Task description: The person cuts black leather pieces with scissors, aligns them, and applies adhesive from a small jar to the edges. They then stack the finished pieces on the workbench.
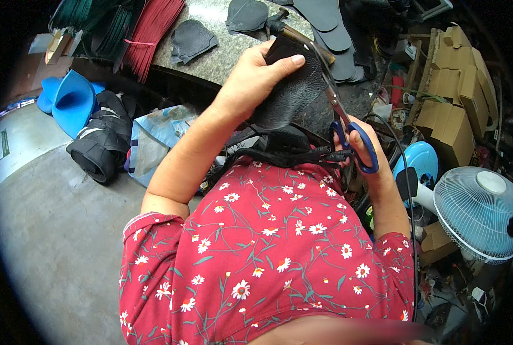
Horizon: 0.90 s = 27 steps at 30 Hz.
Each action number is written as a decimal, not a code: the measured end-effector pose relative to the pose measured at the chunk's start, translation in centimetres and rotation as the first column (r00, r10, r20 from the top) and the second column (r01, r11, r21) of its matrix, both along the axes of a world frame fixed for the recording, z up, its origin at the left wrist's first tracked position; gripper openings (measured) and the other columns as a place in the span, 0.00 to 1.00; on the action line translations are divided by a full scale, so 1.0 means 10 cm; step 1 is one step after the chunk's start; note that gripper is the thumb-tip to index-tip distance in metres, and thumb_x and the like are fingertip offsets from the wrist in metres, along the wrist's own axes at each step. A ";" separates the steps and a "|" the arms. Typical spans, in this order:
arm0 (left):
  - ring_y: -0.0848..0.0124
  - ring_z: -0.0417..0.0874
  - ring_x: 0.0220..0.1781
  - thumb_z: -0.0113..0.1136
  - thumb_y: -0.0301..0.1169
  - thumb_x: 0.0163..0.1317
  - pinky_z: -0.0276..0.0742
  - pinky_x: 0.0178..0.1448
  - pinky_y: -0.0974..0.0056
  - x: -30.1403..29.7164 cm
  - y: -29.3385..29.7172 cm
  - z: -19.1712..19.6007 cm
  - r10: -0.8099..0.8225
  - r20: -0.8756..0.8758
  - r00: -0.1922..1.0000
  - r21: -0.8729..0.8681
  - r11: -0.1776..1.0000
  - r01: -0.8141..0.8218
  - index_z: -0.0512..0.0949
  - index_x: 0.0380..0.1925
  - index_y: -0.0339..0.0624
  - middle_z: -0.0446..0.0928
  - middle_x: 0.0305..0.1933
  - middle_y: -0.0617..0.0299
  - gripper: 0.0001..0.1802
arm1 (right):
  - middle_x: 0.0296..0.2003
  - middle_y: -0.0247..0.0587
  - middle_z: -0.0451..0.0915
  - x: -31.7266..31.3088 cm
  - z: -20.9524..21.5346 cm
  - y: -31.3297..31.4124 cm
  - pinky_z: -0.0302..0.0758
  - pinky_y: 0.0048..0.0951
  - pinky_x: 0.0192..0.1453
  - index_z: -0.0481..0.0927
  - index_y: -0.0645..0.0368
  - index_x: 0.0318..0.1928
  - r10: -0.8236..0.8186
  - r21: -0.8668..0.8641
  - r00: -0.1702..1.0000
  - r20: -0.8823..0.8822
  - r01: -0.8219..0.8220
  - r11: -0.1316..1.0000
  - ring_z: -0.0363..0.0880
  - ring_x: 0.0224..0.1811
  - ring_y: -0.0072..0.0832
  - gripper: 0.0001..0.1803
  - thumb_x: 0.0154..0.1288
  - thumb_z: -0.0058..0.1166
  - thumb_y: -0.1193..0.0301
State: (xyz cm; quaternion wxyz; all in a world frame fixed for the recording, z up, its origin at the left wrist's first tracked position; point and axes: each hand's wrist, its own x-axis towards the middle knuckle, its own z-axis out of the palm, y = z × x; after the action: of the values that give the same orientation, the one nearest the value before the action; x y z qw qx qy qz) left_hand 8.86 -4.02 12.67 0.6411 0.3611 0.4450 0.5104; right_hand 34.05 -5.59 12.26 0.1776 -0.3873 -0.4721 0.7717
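A piece of black grained leather (295, 95) is pinched in my left hand (262, 75), thumb on top, the fingers behind it out of sight. My right hand (363, 144) grips a pair of scissors (334, 103) by its blue handles. The scissor blades point away from me and lie along the leather's right edge; whether they are closed on it I cannot make out. Just beyond the leather, a hammer (295, 35) with a wooden handle rests on the stone worktop (233, 72). Cut black leather pieces (193, 41) lie to its left.
Dark sole-shaped pieces (331, 37) are stacked at the worktop's far right. Red strips (150, 34) hang over its left end. Cardboard boxes (449, 109) and a white fan (475, 213) stand on the right. A blue stool (72, 103) and a black roll (98, 146) are at left.
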 end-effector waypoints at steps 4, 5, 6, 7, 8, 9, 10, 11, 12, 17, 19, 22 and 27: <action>0.79 0.81 0.31 0.65 0.32 0.60 0.78 0.37 0.72 -0.08 0.02 0.01 -0.050 -0.078 0.996 -0.043 0.998 0.047 0.80 0.39 0.32 0.82 0.33 0.62 0.13 | 0.22 0.30 0.71 -0.03 -0.01 0.00 0.66 0.15 0.21 0.73 0.61 0.37 0.028 0.095 0.992 0.125 -0.040 0.995 0.70 0.19 0.15 0.41 0.51 0.56 0.31; 0.79 0.81 0.31 0.65 0.32 0.60 0.78 0.37 0.72 -0.08 0.02 0.00 -0.060 -0.089 0.994 -0.036 0.998 0.057 0.80 0.39 0.32 0.82 0.34 0.62 0.13 | 0.22 0.30 0.71 -0.05 -0.02 0.00 0.66 0.15 0.20 0.73 0.61 0.37 0.002 0.129 0.993 0.117 -0.017 0.991 0.70 0.18 0.15 0.41 0.51 0.56 0.31; 0.78 0.81 0.31 0.65 0.32 0.59 0.78 0.37 0.72 -0.08 0.03 0.00 -0.067 -0.098 0.993 -0.030 0.997 0.065 0.80 0.39 0.32 0.82 0.34 0.62 0.13 | 0.22 0.30 0.71 -0.06 -0.03 -0.01 0.66 0.15 0.20 0.73 0.62 0.37 -0.024 0.162 0.994 0.109 0.006 0.987 0.70 0.18 0.15 0.41 0.51 0.56 0.31; 0.78 0.81 0.31 0.66 0.32 0.59 0.78 0.37 0.72 -0.07 0.03 -0.01 -0.080 -0.114 0.990 -0.047 0.996 0.075 0.81 0.39 0.32 0.82 0.34 0.62 0.14 | 0.22 0.30 0.71 -0.06 -0.03 0.00 0.66 0.15 0.20 0.73 0.62 0.37 -0.006 0.168 0.992 0.125 -0.016 0.986 0.70 0.18 0.15 0.41 0.51 0.56 0.31; 0.78 0.81 0.31 0.66 0.32 0.59 0.78 0.37 0.72 -0.09 0.04 -0.01 -0.095 -0.112 0.989 -0.037 0.995 0.091 0.81 0.39 0.33 0.82 0.34 0.62 0.14 | 0.23 0.30 0.71 -0.05 -0.03 0.00 0.66 0.15 0.21 0.73 0.62 0.38 -0.001 0.145 0.994 0.110 -0.015 0.989 0.71 0.20 0.15 0.42 0.51 0.55 0.30; 0.78 0.81 0.32 0.67 0.32 0.58 0.78 0.37 0.72 -0.12 0.05 0.00 -0.115 -0.116 0.987 -0.051 0.993 0.110 0.81 0.39 0.33 0.82 0.34 0.62 0.13 | 0.24 0.31 0.71 -0.03 -0.02 0.01 0.67 0.15 0.23 0.73 0.62 0.38 0.048 0.095 0.992 0.119 -0.059 0.994 0.71 0.22 0.15 0.42 0.51 0.55 0.30; 0.78 0.81 0.32 0.67 0.32 0.58 0.78 0.37 0.72 -0.15 0.06 0.00 -0.130 -0.119 0.984 -0.059 0.991 0.124 0.81 0.38 0.33 0.82 0.34 0.62 0.13 | 0.25 0.31 0.72 0.01 -0.01 0.02 0.67 0.15 0.24 0.73 0.62 0.39 0.093 0.052 0.988 0.125 -0.100 0.994 0.71 0.23 0.15 0.42 0.51 0.55 0.30; 0.77 0.81 0.32 0.67 0.32 0.57 0.78 0.38 0.72 -0.16 0.07 -0.01 -0.143 -0.105 0.984 -0.088 0.987 0.134 0.81 0.38 0.33 0.82 0.33 0.62 0.13 | 0.25 0.31 0.72 0.03 0.00 0.03 0.67 0.16 0.25 0.73 0.62 0.39 0.111 0.030 0.985 0.129 -0.115 0.993 0.71 0.24 0.15 0.43 0.51 0.55 0.29; 0.77 0.81 0.32 0.68 0.32 0.57 0.78 0.38 0.72 -0.17 0.09 -0.01 -0.150 -0.090 0.985 -0.110 0.984 0.140 0.82 0.38 0.33 0.82 0.33 0.62 0.14 | 0.26 0.31 0.71 0.04 -0.01 0.04 0.67 0.16 0.26 0.73 0.62 0.40 0.125 0.015 0.983 0.133 -0.128 0.992 0.71 0.24 0.15 0.43 0.51 0.54 0.29; 0.76 0.82 0.34 0.69 0.32 0.56 0.78 0.41 0.72 -0.13 0.10 0.00 -0.167 -0.055 0.984 -0.107 0.981 0.161 0.82 0.39 0.33 0.83 0.34 0.61 0.15 | 0.24 0.31 0.71 -0.03 -0.08 0.01 0.66 0.17 0.23 0.73 0.63 0.39 0.031 0.136 0.994 0.101 -0.045 0.990 0.71 0.22 0.16 0.44 0.49 0.55 0.28; 0.76 0.82 0.34 0.69 0.32 0.56 0.78 0.42 0.71 -0.11 0.10 0.02 -0.204 -0.062 0.977 -0.094 0.976 0.198 0.82 0.40 0.34 0.83 0.34 0.62 0.15 | 0.23 0.31 0.71 -0.04 -0.08 0.01 0.66 0.16 0.23 0.73 0.63 0.39 0.052 0.123 0.996 0.077 -0.062 0.991 0.71 0.21 0.16 0.45 0.49 0.55 0.28; 0.76 0.82 0.35 0.69 0.33 0.56 0.78 0.44 0.71 -0.15 0.12 0.05 -0.246 -0.068 0.967 -0.101 0.966 0.239 0.82 0.40 0.35 0.83 0.35 0.62 0.16 | 0.27 0.30 0.71 0.02 -0.03 0.04 0.67 0.17 0.30 0.73 0.63 0.41 0.100 0.041 0.985 0.140 -0.106 0.994 0.70 0.27 0.16 0.46 0.48 0.54 0.27; 0.76 0.82 0.35 0.69 0.33 0.56 0.78 0.45 0.70 -0.12 0.15 0.01 -0.260 -0.069 0.963 -0.112 0.961 0.251 0.82 0.40 0.35 0.83 0.35 0.62 0.16 | 0.32 0.31 0.71 -0.01 -0.05 0.06 0.67 0.19 0.36 0.72 0.63 0.46 0.119 0.111 0.986 0.114 -0.132 0.985 0.70 0.32 0.18 0.48 0.49 0.52 0.27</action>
State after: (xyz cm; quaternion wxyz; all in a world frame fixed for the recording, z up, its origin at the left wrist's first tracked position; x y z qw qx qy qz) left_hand 7.63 -2.49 12.77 0.7003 0.4030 0.4465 0.3845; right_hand 33.96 -4.99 11.78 0.1258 -0.3861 -0.5493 0.7303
